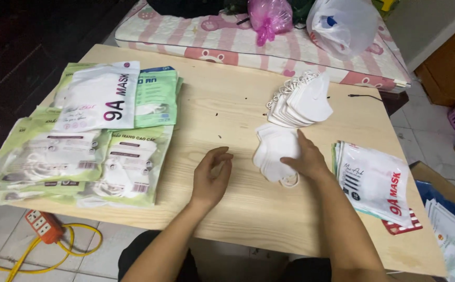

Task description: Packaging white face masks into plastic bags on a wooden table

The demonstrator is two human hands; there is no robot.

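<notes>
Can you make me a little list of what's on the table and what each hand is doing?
Table: light wooden top
Left hand: loosely curled, empty, resting on the wood
Right hand: flat on a small pile of white masks
Behind it: fanned stack of white masks
Left side: filled green and white mask packets
Right edge: flat packets
Floor: orange power strip

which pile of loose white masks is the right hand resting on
The nearer, smaller pile of white masks, in the middle of the wooden table. The right hand lies on it; the larger fanned stack behind sits untouched.
</notes>
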